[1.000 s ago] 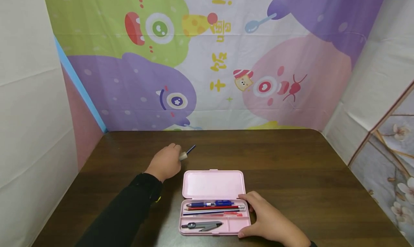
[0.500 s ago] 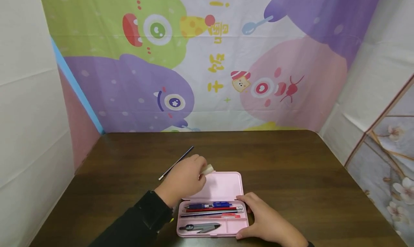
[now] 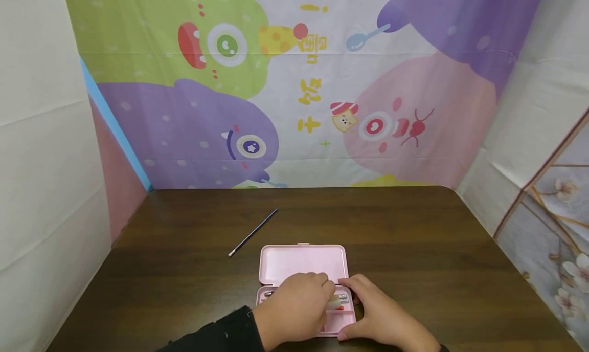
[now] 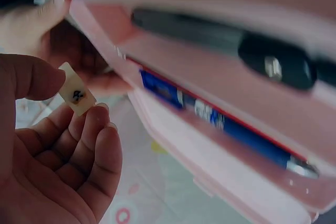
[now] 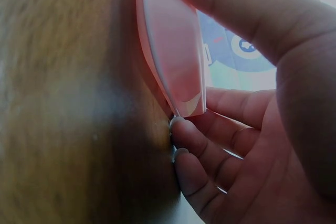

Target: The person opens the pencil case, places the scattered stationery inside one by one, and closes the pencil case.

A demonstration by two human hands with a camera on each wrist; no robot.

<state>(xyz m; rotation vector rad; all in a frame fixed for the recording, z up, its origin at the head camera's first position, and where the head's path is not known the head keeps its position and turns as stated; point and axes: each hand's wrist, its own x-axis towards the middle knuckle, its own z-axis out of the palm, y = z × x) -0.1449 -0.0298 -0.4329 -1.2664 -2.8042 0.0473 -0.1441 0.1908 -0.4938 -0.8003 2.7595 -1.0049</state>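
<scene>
My left hand is above the open pink pencil case, pinching a small cream eraser between thumb and fingertips. In the left wrist view the eraser has a dark mark and hangs beside the case's end. My right hand grips the case's right end, thumb at the near side and fingers at the far side. Inside, a grey compass lies in one compartment and a blue pen in the other. From the head, my left hand hides most of the contents.
A dark pencil with a whitish end lies slantwise on the brown wooden table, behind and left of the case. A cartoon-printed cloth hangs at the far edge, with pale cloth on both sides.
My left hand has carried the eraser from beside the pencil, rightward and nearer, to over the case's trays. The pencil stays on the table. My right hand keeps its hold.
</scene>
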